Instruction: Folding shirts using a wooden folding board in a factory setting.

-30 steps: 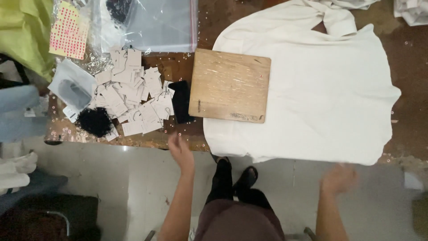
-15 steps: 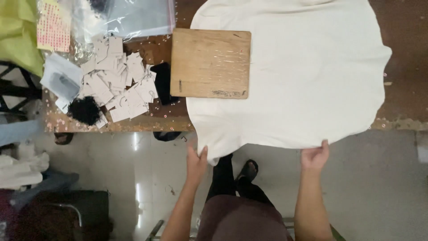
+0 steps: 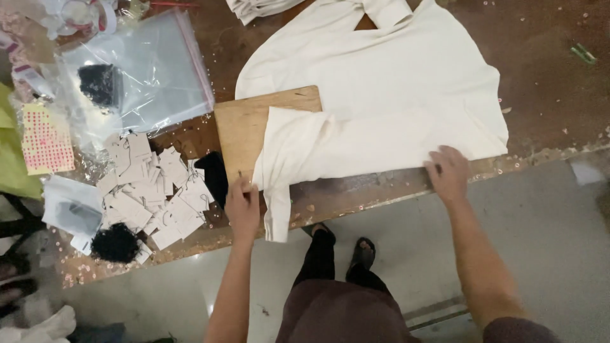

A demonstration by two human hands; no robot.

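A cream garment (image 3: 387, 95) lies spread on the brown worktable (image 3: 540, 38), its lower part folded up over a wooden board (image 3: 244, 127). One corner of the cloth hangs over the table's front edge. My left hand (image 3: 243, 204) rests at the board's near edge, fingers against the folded cloth's left corner. My right hand (image 3: 448, 171) lies flat on the fold's front edge at the right, fingers spread, pressing the cloth down.
Left of the board lie several white paper tags (image 3: 152, 194), a black bundle (image 3: 115, 242), a clear plastic bag (image 3: 136, 70) and a dotted sheet (image 3: 44, 136). More cream cloth (image 3: 254, 7) lies at the back. My feet (image 3: 343, 248) stand on the grey floor below.
Both hands went from below the table edge up onto the table. The garment's lower part got folded up over the board. The view drew closer.
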